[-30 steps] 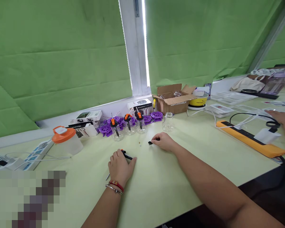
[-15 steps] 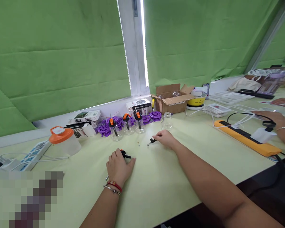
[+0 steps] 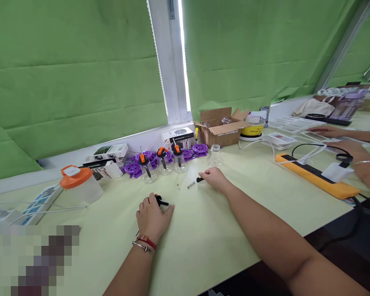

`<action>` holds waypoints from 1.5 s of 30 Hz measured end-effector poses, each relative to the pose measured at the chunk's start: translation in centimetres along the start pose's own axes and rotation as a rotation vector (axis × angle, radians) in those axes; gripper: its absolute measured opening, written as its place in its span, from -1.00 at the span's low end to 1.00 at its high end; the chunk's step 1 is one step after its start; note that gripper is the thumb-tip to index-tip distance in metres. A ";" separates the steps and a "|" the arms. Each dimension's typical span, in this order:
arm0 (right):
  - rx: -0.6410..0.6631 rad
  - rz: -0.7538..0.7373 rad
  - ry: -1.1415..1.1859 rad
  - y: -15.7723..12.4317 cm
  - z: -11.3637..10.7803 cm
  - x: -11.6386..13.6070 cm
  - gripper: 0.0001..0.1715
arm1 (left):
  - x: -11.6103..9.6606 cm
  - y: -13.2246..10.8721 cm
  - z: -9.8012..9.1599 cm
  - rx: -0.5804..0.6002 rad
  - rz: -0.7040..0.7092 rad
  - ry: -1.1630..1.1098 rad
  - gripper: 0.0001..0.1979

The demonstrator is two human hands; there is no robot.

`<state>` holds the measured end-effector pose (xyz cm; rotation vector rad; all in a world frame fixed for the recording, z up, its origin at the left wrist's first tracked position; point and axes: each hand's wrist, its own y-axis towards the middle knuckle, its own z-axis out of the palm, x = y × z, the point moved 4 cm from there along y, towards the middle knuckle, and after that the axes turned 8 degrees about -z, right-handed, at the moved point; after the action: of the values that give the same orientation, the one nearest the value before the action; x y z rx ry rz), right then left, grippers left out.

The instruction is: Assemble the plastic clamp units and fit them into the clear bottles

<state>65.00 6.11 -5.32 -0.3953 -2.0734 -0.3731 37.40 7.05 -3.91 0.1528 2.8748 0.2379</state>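
Note:
My left hand (image 3: 150,217) is closed over a black and orange spray-type head (image 3: 160,200); its black nozzle pokes out by the thumb, and a thin metal rod shows below the palm. Fingertips of my right hand (image 3: 215,177) pinch a small black plastic piece (image 3: 200,179). A loose metal spring (image 3: 191,185) lies on the table just left of that piece, with a small gap between them. Two tiny parts (image 3: 178,185), too small to name, rest further left. Beyond my right hand stands a clear glass jar (image 3: 215,155).
Behind are several jars with black and orange heads (image 3: 146,168), purple plastic parts (image 3: 132,169), a cardboard box (image 3: 223,133) and a yellow bowl (image 3: 252,130). An orange-lidded container (image 3: 86,189) is left; a yellow power strip (image 3: 314,176) and another person's hands (image 3: 342,144) are right.
The spring and the black piece, touching before, now lie slightly apart. My left hand keeps its hold. At the right, the other person's far hand has moved inward. The view has shifted a little.

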 end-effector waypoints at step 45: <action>0.206 -0.399 -0.209 0.0 4.9 1.8 -0.84 | 0.0 0.0 0.0 0.019 0.006 -0.003 -0.45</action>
<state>60.42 8.34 -6.21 0.1124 -2.3698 -0.3585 37.41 7.01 -3.87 0.1654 2.8745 0.2115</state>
